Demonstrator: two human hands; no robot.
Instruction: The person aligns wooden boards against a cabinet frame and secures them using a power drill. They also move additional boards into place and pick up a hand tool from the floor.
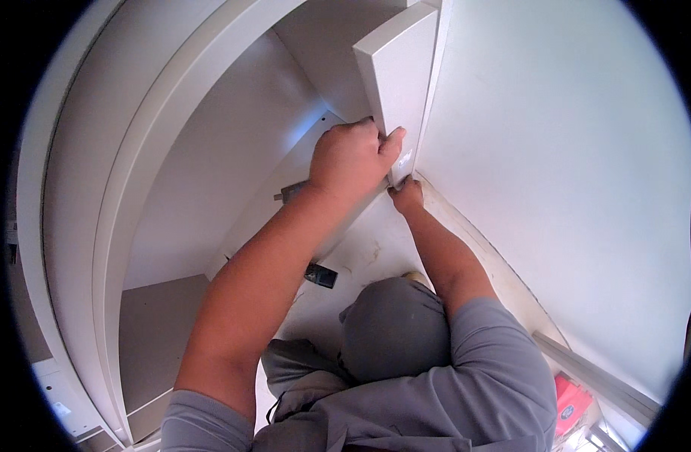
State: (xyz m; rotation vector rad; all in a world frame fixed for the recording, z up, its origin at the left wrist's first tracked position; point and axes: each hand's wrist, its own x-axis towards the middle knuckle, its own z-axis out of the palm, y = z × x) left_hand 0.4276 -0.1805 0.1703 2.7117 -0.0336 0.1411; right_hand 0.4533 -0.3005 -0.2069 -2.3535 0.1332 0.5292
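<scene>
A narrow pale board point(402, 90) stands nearly upright beside the wall at the upper right of the head view. My left hand point(353, 154) is closed round its left edge, thumb lying on the front face and fingers behind. Lower down, my right hand point(407, 196) grips the board's bottom end near the floor; its fingertips are partly hidden. A small white mark shows on the board just above that end. To the left opens a pale cabinet point(202, 173) with a curved-looking frame.
A black object point(321, 276) lies on the pale floor below my left forearm. A grey piece point(291, 193) shows behind that arm. The white wall point(556, 151) rises close on the right. At lower right are a long grey bar point(597, 373) and a red item point(571, 399).
</scene>
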